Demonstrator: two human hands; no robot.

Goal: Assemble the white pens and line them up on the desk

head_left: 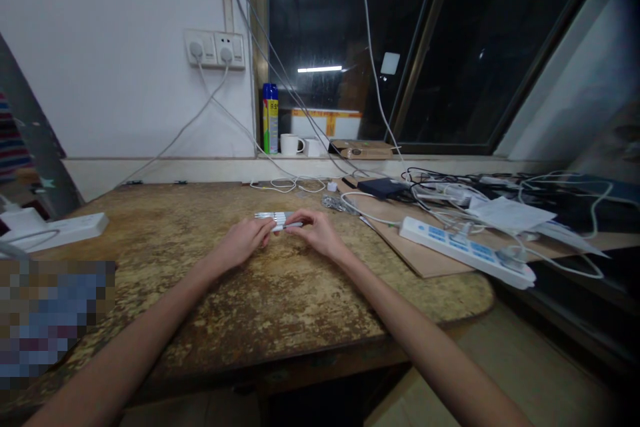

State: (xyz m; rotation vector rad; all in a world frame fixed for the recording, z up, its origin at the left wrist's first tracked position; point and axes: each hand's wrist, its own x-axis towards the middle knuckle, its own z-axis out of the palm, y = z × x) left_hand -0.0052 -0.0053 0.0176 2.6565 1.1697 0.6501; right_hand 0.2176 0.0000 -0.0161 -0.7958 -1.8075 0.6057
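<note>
A row of several slim white pens [281, 219] with silvery ends lies side by side between my two hands, low over the worn wooden table. My left hand [246, 237] is closed, its fingers pinching the left part of the row. From the other side, my right hand [317, 231] curls its thumb and fingers round the right end, where a darker tip shows. Fingers cover part of the pens, and I cannot tell whether they touch the table.
A white power strip [467, 252] and a brown board [400, 243] lie to the right, among tangled cables and papers [513, 213]. Another power strip [75, 232] sits at the left. A spray can [271, 119] and a mug [290, 144] stand on the sill.
</note>
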